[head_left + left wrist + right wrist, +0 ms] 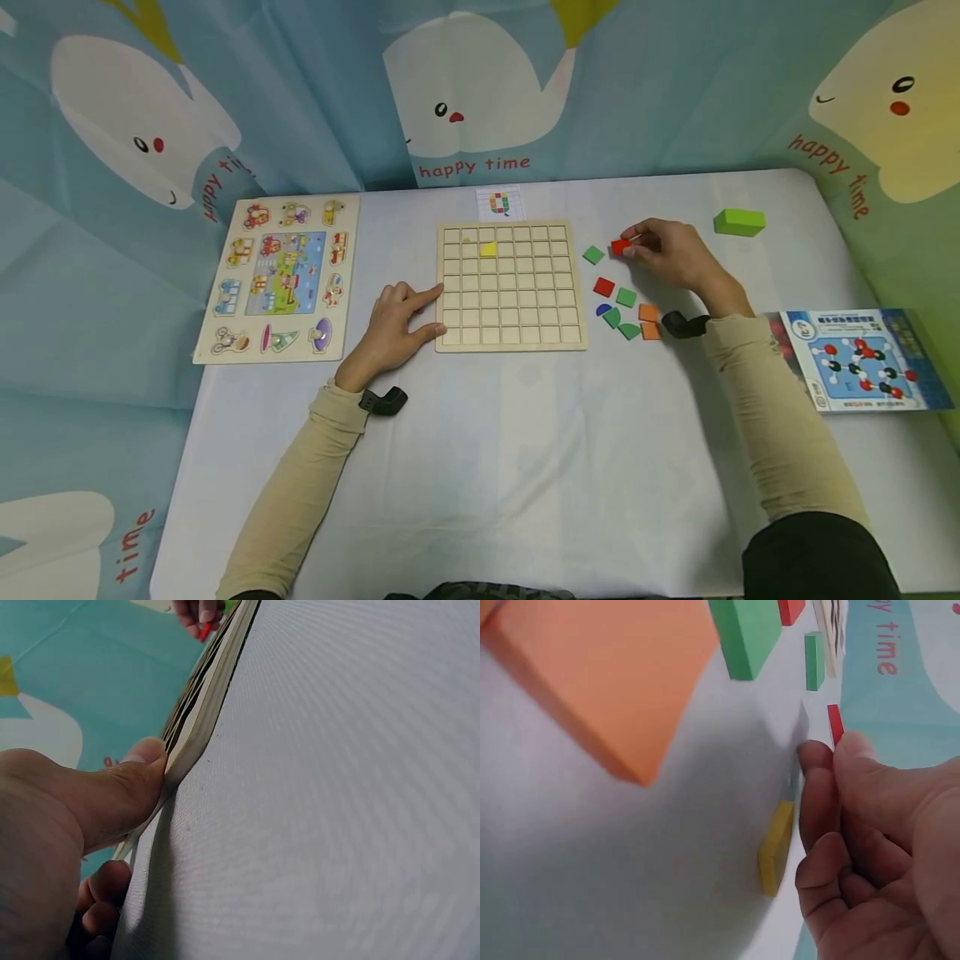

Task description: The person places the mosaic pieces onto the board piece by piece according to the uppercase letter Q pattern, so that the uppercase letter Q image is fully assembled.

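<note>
A wooden grid board (512,346) lies flat in the middle of the table. One yellow square tile (488,249) sits in a cell of its upper part. My left hand (392,329) touches the board's left edge with thumb and index finger extended. To the right of the board, my right hand (667,254) pinches a red square tile (620,247) between thumb and fingers, raised over the table in the right wrist view. Below that hand lies a yellow tile (777,847), hidden in the head view. Close by are a green tile (593,255) and another red tile (603,287).
More tiles lie right of the board: green ones (626,297), a blue rounded one (603,309) and orange ones (649,312). A pattern card (498,202) is behind the board. A picture puzzle (217,333) lies left, a green block (739,222) and a booklet (862,358) right.
</note>
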A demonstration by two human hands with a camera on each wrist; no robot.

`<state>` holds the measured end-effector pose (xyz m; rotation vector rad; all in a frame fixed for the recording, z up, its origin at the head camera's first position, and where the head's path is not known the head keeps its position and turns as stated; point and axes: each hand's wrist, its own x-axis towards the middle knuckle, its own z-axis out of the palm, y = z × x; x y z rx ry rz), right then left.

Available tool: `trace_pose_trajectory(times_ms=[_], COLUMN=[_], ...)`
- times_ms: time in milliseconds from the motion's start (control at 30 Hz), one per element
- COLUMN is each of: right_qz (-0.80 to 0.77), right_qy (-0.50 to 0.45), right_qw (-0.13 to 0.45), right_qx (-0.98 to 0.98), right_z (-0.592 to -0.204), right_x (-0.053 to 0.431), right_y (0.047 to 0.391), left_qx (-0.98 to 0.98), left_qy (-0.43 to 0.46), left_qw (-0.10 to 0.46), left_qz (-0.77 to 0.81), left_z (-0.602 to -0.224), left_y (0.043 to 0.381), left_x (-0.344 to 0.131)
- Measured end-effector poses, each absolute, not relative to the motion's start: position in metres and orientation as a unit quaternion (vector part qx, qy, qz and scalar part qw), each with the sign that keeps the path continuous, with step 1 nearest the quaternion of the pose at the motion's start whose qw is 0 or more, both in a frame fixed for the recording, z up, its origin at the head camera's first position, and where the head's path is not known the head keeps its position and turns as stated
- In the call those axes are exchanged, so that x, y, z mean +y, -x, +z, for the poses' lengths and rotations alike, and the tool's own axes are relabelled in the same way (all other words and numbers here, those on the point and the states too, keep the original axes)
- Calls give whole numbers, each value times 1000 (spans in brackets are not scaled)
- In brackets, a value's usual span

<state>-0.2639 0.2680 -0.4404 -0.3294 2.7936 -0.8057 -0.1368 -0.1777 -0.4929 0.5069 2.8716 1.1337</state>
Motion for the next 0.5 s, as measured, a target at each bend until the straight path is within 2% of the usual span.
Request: trace_pose_trajectory(times_ms=[267,500], right_qz=[-327,-360], right_qy=[83,107], right_qw=[94,71], right_qx=[937,924], right_z=[-442,-441], right_x=[267,255], right_y=[260,263], left_qx=[919,919], left_qy=[-163,-161], left_qw=[7,7], left_qz=[359,360], left_z=[-492,-492], left_y=[136,137], left_x=[-177,-177])
